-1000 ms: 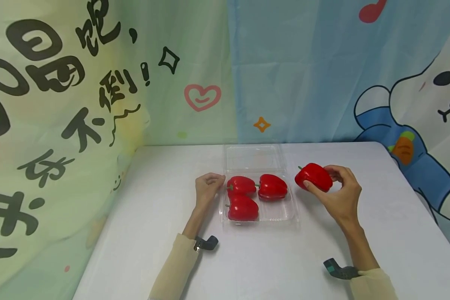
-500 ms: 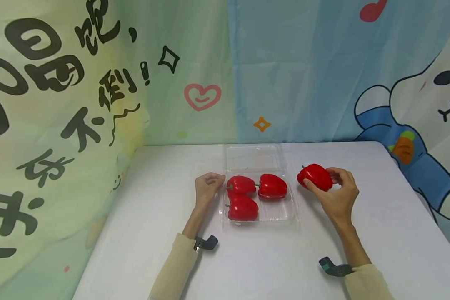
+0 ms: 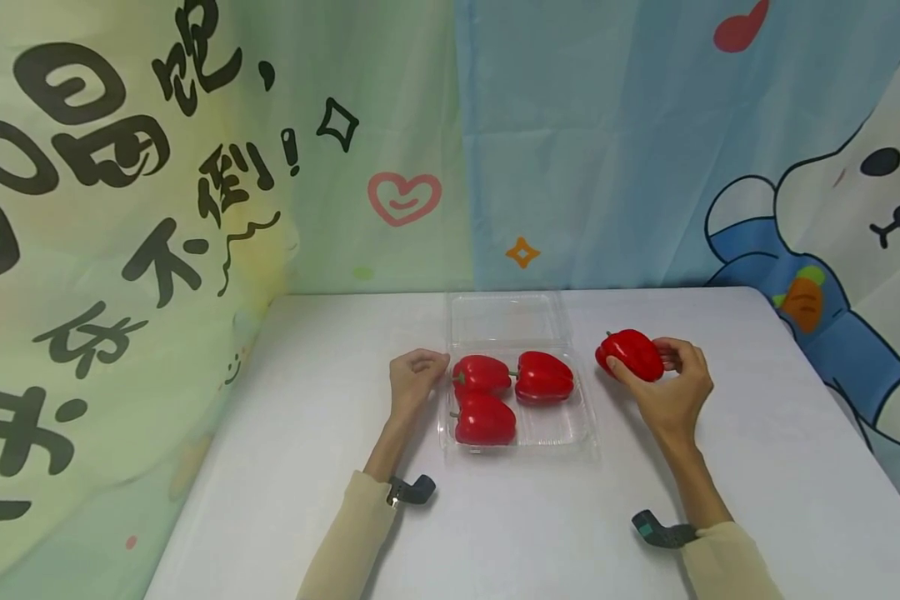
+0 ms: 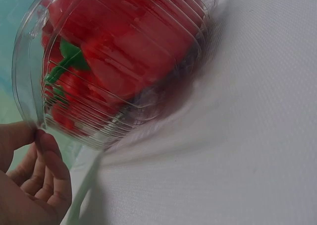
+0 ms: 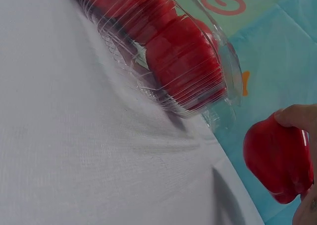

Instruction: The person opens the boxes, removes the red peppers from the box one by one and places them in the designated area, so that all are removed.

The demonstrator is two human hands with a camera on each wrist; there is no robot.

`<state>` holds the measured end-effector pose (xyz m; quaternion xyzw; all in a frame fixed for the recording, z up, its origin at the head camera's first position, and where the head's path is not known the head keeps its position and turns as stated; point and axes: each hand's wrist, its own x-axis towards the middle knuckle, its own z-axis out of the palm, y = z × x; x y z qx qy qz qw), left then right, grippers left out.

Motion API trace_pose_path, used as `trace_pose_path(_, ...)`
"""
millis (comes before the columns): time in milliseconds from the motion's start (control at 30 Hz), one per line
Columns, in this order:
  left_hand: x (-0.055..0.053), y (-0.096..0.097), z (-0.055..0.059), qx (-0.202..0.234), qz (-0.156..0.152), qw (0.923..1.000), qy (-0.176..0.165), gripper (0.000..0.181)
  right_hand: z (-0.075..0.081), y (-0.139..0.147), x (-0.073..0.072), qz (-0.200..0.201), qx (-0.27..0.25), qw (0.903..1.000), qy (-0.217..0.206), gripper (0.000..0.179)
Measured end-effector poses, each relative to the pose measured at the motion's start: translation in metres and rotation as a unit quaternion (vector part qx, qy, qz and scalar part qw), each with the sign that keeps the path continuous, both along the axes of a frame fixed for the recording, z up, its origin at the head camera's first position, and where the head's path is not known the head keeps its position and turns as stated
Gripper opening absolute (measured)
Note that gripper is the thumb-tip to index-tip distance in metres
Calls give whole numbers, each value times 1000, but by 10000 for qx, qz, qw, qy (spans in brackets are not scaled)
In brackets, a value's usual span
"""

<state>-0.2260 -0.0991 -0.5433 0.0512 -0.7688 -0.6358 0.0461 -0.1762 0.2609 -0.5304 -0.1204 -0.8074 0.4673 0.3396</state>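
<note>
A clear plastic clamshell box (image 3: 551,427) stands on the table with its lid (image 3: 506,321) folded back. Three red bell peppers lie inside: one at the back left (image 3: 482,374), one at the back right (image 3: 543,377) and one at the front left (image 3: 485,419). My left hand (image 3: 414,379) pinches the box's left rim between thumb and fingertips, as the left wrist view shows. To the right of the box, my right hand (image 3: 675,392) grips another red bell pepper (image 3: 630,355), its stem pointing up and left. In the right wrist view this pepper (image 5: 277,158) hangs above the table.
The white table (image 3: 540,525) ends at a printed curtain (image 3: 607,167) right behind the lid. Another curtain side (image 3: 217,250) runs along the left edge. A dark camera mount sits on each wrist, the left one (image 3: 412,489) and the right one (image 3: 663,531).
My right hand has shifted slightly left with the bell pepper still in its grip, the pepper turning a little. My left hand stays at the box's rim.
</note>
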Motion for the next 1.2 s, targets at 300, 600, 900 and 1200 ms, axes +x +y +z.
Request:
trace_pose_path(300,-1,0,-2,-5,25,10000,-62,21,-4,-3,-10,-267,-76,9993,-268,64)
trace_pose_path(600,-3,0,-2,23,25,10000,10,18,-12,-8,-21,-430,-257,9977,-449,66)
trace_pose_path(900,-2,-1,-3,2,34,10000,-2,20,-14,-10,-32,-586,-416,9965,-438,65)
trace_pose_path(1200,-2,0,-3,-9,26,10000,24,20,-14,-10,-43,-687,-504,9952,-490,66)
